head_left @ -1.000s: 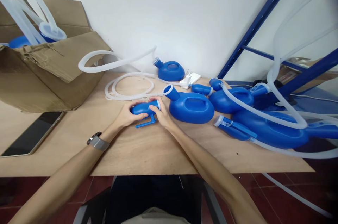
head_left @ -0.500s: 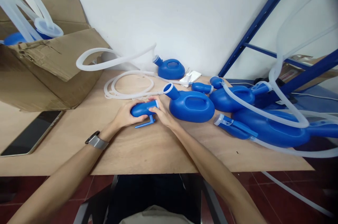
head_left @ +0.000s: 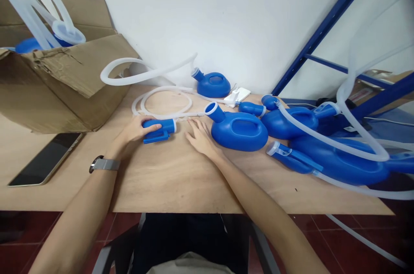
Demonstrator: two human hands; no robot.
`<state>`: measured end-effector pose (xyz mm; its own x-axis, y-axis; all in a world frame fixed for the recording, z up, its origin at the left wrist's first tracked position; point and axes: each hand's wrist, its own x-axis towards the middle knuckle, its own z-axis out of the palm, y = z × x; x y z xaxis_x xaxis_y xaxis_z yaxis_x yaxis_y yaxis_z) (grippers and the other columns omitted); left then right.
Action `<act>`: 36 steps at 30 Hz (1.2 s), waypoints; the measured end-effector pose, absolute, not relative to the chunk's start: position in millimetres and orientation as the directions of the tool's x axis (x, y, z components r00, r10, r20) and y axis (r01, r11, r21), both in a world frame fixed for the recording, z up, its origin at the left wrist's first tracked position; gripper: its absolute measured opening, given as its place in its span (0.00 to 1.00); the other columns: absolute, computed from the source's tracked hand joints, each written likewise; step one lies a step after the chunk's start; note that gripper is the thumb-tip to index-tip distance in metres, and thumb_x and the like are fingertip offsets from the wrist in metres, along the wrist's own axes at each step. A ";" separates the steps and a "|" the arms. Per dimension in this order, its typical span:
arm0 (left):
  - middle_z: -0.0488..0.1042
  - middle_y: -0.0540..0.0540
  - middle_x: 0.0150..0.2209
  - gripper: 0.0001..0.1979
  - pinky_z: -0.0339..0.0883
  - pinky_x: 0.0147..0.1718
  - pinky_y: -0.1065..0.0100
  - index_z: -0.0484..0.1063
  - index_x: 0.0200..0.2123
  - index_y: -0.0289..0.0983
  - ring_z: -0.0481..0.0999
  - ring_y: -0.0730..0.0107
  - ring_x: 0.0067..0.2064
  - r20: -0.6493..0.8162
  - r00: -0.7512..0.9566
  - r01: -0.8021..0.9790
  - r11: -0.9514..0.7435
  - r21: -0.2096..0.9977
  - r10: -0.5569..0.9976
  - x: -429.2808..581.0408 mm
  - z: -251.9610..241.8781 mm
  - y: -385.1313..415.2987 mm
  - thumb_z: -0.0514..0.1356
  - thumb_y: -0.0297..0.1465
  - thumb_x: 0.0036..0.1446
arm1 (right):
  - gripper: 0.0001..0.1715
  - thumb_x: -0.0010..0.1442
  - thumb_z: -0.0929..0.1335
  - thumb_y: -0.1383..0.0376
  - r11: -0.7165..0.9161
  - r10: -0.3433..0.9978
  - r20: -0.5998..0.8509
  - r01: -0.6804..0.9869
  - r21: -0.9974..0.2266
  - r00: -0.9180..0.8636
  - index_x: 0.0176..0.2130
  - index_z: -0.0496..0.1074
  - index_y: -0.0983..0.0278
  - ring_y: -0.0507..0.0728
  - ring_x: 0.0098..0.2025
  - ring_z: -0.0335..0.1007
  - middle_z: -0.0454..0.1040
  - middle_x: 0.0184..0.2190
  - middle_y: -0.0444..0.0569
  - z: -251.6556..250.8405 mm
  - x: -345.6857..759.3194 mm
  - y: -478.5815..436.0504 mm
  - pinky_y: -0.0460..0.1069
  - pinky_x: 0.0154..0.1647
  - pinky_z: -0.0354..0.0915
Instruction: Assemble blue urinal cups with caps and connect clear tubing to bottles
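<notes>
The large open-mouthed blue jug point(head_left: 239, 138) stood upright on the wooden desk point(head_left: 181, 183), its spout tilted to the left. Left of that jug, and apart from it, lay the small blue bottle point(head_left: 163, 125) on its side, its pale rim facing the jug and its angled blue handle point(head_left: 157, 137) on the side nearer the person. The left hand point(head_left: 137, 129) had its grip wrapped around the bottle's far end from the jug, thumb across the top. The right hand point(head_left: 202, 139) was between bottle and jug, just beside the jug, its grip spread with nothing held; whether its fingertips touched the desk was hard to tell.

Behind and left of the jug lay a looped white tube point(head_left: 161, 89). Directly behind it, near the wall, stood another blue jug point(head_left: 207, 89), with a white item point(head_left: 244, 92) beside that one. Right of the landmark jug lay a bottle with a clear cap point(head_left: 296, 161) and more blue jugs point(head_left: 336, 162). Well to its left were a dark-screened phone point(head_left: 45, 162) and an open cardboard box point(head_left: 64, 106) with tubes rising from it.
</notes>
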<state>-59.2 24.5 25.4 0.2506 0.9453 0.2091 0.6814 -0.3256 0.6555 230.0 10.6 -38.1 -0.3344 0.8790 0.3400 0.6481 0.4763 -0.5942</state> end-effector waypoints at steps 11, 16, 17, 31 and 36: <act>0.85 0.39 0.44 0.32 0.73 0.48 0.54 0.84 0.42 0.40 0.81 0.43 0.45 0.208 0.176 0.759 -0.267 0.594 0.962 -82.2 22.9 30.2 0.63 0.61 0.49 | 0.28 0.70 0.67 0.63 0.504 0.854 0.352 0.773 -0.384 -0.382 0.67 0.71 0.63 0.73 0.71 0.58 0.67 0.68 0.64 -31.1 210.3 19.6 0.69 0.71 0.57; 0.85 0.40 0.44 0.32 0.72 0.45 0.56 0.84 0.45 0.41 0.81 0.44 0.43 0.202 0.170 0.798 -0.255 0.546 0.965 -89.3 21.8 30.6 0.63 0.60 0.50 | 0.17 0.72 0.64 0.66 0.549 0.824 0.420 0.719 -0.425 -0.381 0.51 0.80 0.63 0.68 0.56 0.70 0.76 0.51 0.61 -29.6 214.3 19.6 0.62 0.61 0.66; 0.85 0.40 0.44 0.31 0.72 0.45 0.56 0.84 0.45 0.42 0.81 0.44 0.43 0.206 0.174 0.794 -0.261 0.548 0.963 -88.5 21.5 30.8 0.63 0.60 0.51 | 0.16 0.73 0.63 0.65 0.565 0.815 0.450 0.677 -0.472 -0.366 0.50 0.80 0.62 0.66 0.55 0.71 0.76 0.49 0.60 -29.6 215.8 19.5 0.61 0.60 0.67; 0.84 0.39 0.46 0.33 0.74 0.51 0.54 0.82 0.45 0.37 0.80 0.44 0.49 0.237 0.245 0.517 -0.333 0.789 0.940 -41.4 21.9 21.0 0.68 0.58 0.47 | 0.16 0.71 0.66 0.53 0.581 0.805 0.587 0.081 -0.810 0.093 0.46 0.79 0.58 0.62 0.54 0.74 0.74 0.48 0.54 -8.1 199.5 4.9 0.57 0.59 0.72; 0.83 0.41 0.44 0.34 0.75 0.47 0.56 0.80 0.48 0.37 0.80 0.47 0.47 0.192 0.246 0.440 -0.286 0.851 0.950 -29.4 12.5 20.4 0.68 0.58 0.48 | 0.13 0.68 0.68 0.55 0.570 0.820 0.562 -0.068 -0.819 0.106 0.47 0.78 0.57 0.62 0.54 0.76 0.75 0.49 0.53 8.6 192.2 -7.1 0.59 0.59 0.73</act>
